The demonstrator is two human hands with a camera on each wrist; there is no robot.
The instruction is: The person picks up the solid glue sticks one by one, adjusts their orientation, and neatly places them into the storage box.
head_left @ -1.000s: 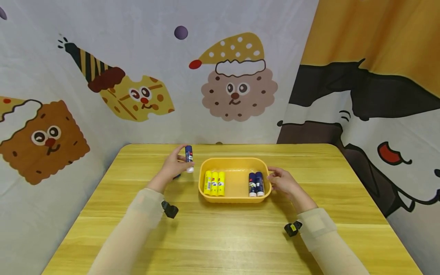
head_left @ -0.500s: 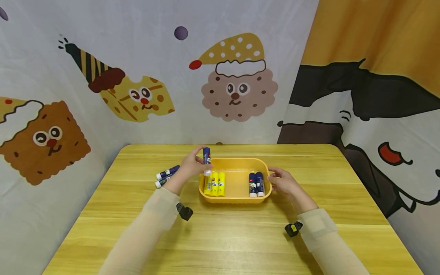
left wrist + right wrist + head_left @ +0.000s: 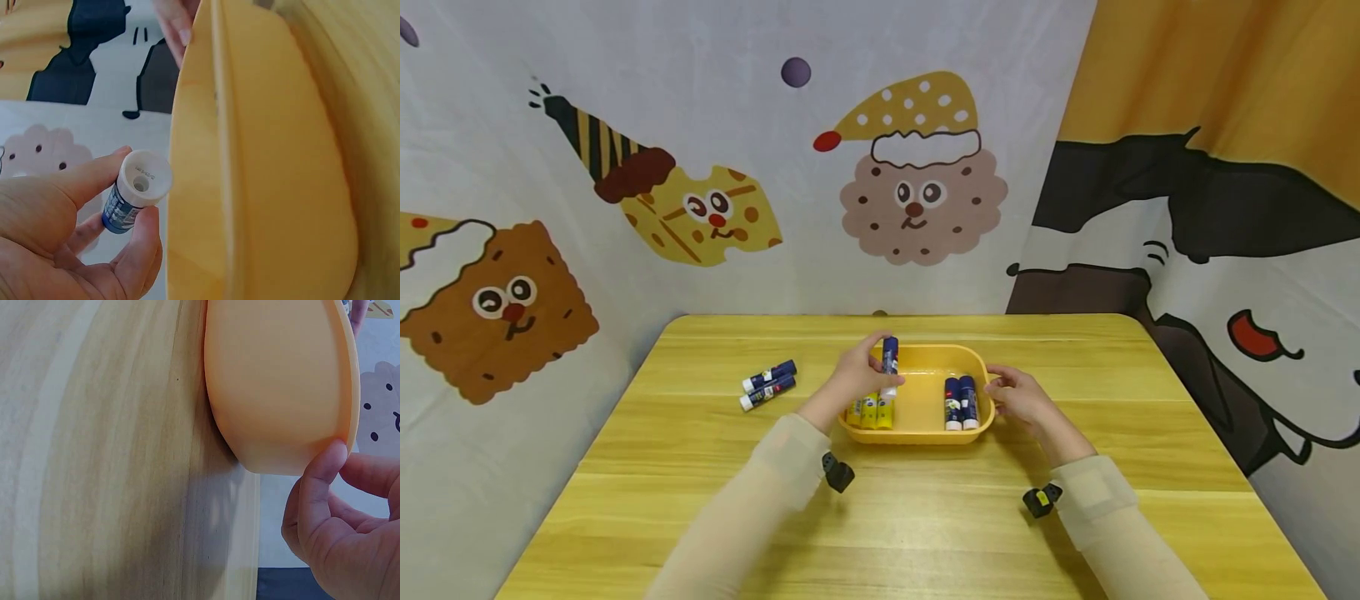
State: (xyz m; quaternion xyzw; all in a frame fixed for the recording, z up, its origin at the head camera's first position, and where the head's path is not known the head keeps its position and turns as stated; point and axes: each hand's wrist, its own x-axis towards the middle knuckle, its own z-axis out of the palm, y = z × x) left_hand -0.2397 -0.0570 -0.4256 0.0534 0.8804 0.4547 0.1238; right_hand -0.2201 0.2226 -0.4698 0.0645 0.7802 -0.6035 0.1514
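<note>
My left hand pinches a dark blue glue stick upright, its white end down, above the left part of a yellow plastic tray. In the left wrist view the white base of this glue stick faces the camera between thumb and fingers. My right hand grips the tray's right rim between thumb and fingers, also plain in the right wrist view. Inside the tray, several yellow glue sticks stand in a row at the left, partly hidden by my left hand. Two blue glue sticks lie at the right end.
Two more blue glue sticks lie side by side on the wooden table, left of the tray. A cloth with cartoon prints hangs directly behind the table's far edge.
My left hand has carried the blue glue stick rightward from beside the tray to over its left part. The two blue glue sticks on the table have come into full view. My right hand stays put.
</note>
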